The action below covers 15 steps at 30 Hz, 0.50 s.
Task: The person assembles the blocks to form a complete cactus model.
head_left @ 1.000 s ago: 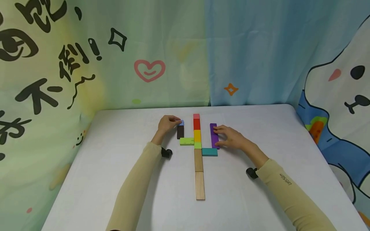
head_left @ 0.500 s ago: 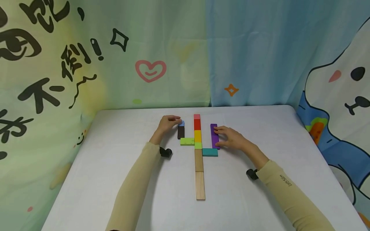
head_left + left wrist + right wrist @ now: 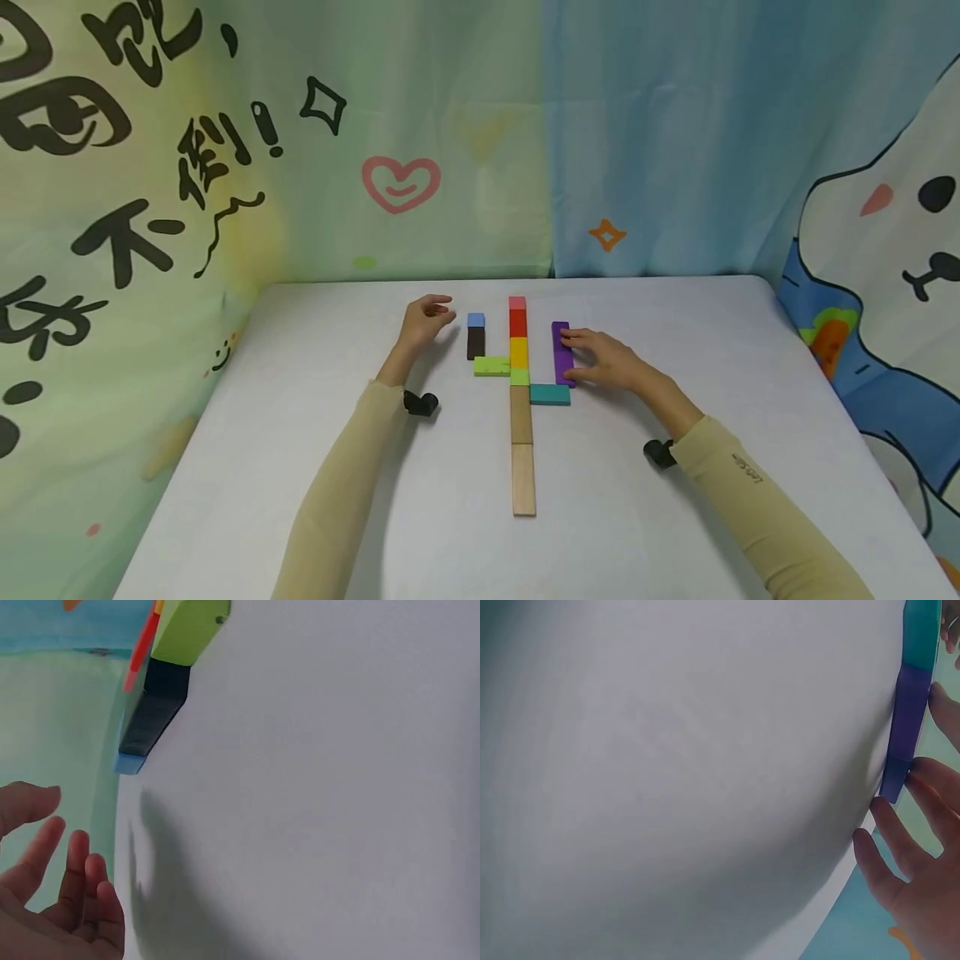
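Observation:
My left hand (image 3: 426, 321) is lifted just left of a dark, nearly black block (image 3: 476, 342) topped at its far end by a small light blue block (image 3: 476, 320). Nothing is between its loosely bent fingers; the left wrist view shows thumb and fingers apart from the blue block (image 3: 129, 763). On the other side, my right hand (image 3: 606, 360) spreads over a long purple block (image 3: 562, 354), thumb near its close end and fingertips near its far end. In the right wrist view, thumb and one finger touch the side of the purple block (image 3: 910, 712).
A column of blocks runs up the table's middle: plain wood (image 3: 522, 479), a small green, yellow (image 3: 519, 352), red (image 3: 517, 322) and pink at the far end. A lime green block (image 3: 491, 367) branches left, a teal block (image 3: 550, 395) right. Printed curtains hang behind the table.
My left hand has let go of the light blue block and moved away to the left. The right hand stays at the purple block. The head view has shifted slightly.

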Available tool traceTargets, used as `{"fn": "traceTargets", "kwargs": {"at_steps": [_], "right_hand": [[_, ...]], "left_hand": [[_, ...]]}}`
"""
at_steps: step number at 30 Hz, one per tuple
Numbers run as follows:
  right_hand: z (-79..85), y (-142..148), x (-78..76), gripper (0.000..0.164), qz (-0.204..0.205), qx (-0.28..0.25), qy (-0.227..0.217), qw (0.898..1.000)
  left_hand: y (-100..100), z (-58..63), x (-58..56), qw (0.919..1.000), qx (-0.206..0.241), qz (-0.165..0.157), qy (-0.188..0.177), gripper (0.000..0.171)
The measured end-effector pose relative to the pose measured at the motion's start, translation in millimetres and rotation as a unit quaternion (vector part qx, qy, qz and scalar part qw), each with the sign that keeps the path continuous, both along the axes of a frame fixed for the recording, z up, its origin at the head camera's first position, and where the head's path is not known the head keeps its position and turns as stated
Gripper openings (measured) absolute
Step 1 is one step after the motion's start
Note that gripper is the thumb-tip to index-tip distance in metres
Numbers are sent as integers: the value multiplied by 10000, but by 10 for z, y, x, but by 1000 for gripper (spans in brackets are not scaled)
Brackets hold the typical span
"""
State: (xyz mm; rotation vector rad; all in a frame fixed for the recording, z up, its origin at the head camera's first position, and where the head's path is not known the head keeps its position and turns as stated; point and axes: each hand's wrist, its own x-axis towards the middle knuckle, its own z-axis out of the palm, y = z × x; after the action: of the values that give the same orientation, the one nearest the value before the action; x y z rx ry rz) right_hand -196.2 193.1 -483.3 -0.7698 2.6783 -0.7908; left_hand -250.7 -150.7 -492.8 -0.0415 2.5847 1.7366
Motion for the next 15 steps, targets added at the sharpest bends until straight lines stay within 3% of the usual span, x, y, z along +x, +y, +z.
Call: {"fn": "traceTargets", "kwargs": {"at_steps": [3, 5, 7, 9, 12, 15], "right_hand": [[0, 23, -13, 65, -77, -186, 22, 9998], [21, 33, -14, 64, -137, -314, 110, 9994], [59, 39, -4, 62, -204, -330, 274, 9989], [99, 35, 14, 61, -293, -203, 513, 9980], [180, 1, 81, 61, -519, 112, 802, 9954], [267, -63, 191, 63, -754, 439, 949, 9917]], "left_hand": [[5, 15, 28, 9993, -260, -36, 281, 36], [17, 25, 67, 9959, -552, -62, 708, 37], [31, 43, 136, 9869, -944, -70, 1306, 40], [54, 74, 236, 9715, -1390, -86, 1918, 45], [106, 140, 427, 9398, -2174, -107, 2636, 53], [169, 211, 646, 9128, -2843, -177, 2926, 64]]}}
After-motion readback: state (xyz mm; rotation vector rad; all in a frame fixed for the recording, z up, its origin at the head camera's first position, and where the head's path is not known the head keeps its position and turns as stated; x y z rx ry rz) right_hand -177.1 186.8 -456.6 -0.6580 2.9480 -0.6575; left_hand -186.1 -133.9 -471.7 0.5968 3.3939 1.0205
